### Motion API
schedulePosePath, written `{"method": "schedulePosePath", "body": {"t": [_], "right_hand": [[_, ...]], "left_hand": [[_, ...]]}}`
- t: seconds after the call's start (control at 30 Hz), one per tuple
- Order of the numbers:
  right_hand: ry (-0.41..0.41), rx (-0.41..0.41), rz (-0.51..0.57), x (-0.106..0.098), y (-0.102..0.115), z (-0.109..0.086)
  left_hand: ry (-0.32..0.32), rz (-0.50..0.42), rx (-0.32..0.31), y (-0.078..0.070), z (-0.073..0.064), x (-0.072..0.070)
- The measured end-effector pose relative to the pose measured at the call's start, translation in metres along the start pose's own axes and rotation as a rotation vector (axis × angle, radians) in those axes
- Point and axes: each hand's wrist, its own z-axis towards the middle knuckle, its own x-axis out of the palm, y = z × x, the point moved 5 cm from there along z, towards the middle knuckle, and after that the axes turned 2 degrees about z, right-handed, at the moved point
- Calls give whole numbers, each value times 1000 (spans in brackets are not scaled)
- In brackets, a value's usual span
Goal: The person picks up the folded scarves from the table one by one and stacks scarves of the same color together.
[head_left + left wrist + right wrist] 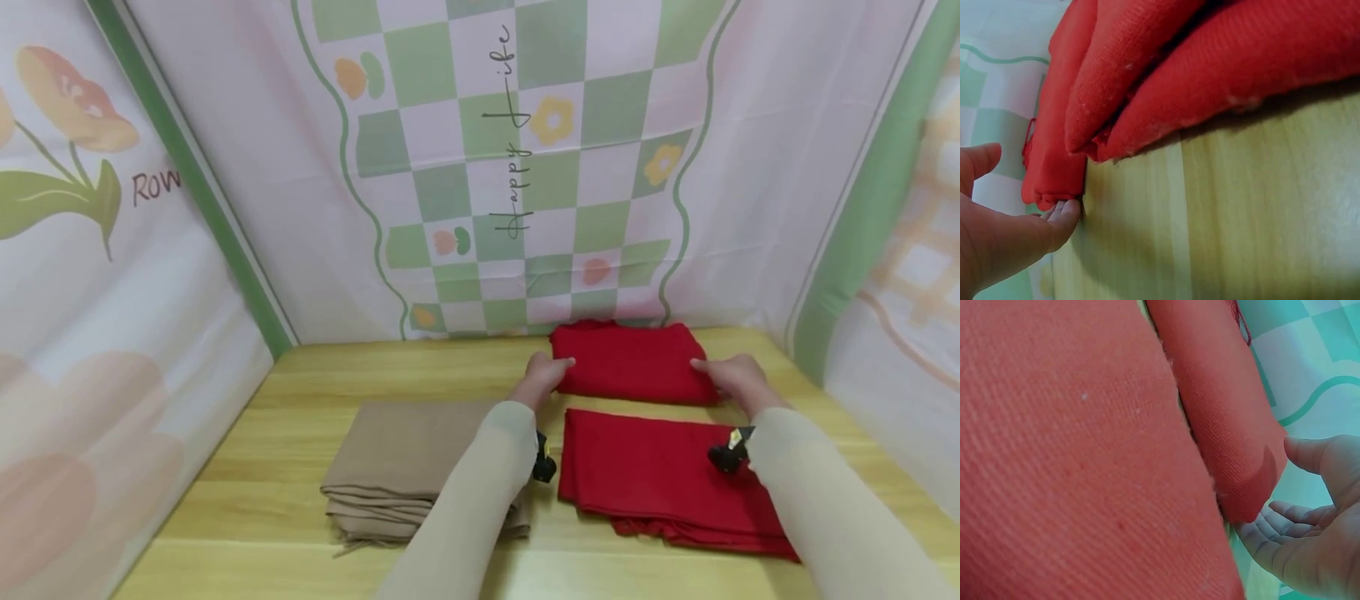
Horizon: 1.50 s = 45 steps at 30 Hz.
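Note:
A red knitted cloth (630,362), folded into a thick oblong, lies at the back of the table against the hanging fabric. At its left end is my left hand (546,375); in the left wrist view its fingertips (1069,211) touch the cloth's end, thumb held apart. My right hand (735,379) is at the other end. The right wrist view shows its fingers (1266,540) fairly straight at the cloth's lower corner and its thumb near the edge. Closer to me lies a second folded red cloth (652,475), partly hidden by my right forearm.
Left of the red cloths sits a stack of folded beige cloth (420,450), partly covered by my left sleeve (472,492). The wooden table (255,467) is enclosed by printed fabric at the back (337,275) and both sides. A small black device is on each wrist.

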Motion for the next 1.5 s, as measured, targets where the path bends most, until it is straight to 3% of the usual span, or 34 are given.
{"method": "schedulePosePath", "body": {"t": [0.33, 0.6, 0.73, 0.93, 1.1, 1.3, 1.5], "right_hand": [[12, 20, 61, 2, -5, 4], [-27, 14, 72, 6, -3, 1], [-32, 21, 81, 7, -3, 3], [-34, 21, 103, 6, -3, 4], [-16, 41, 138, 7, -4, 6], [48, 57, 240, 8, -3, 10], [59, 67, 260, 7, -3, 11]], "left_hand": [[-29, 7, 6, 1, 1, 5], [-105, 11, 34, -4, -3, 5], [-115, -52, 25, -4, -2, 4], [-87, -191, -14, -2, 0, 4], [-39, -200, -46, 1, -1, 7], [-22, -264, -62, 6, -2, 10], [2, -284, -80, 8, -3, 13]]}}
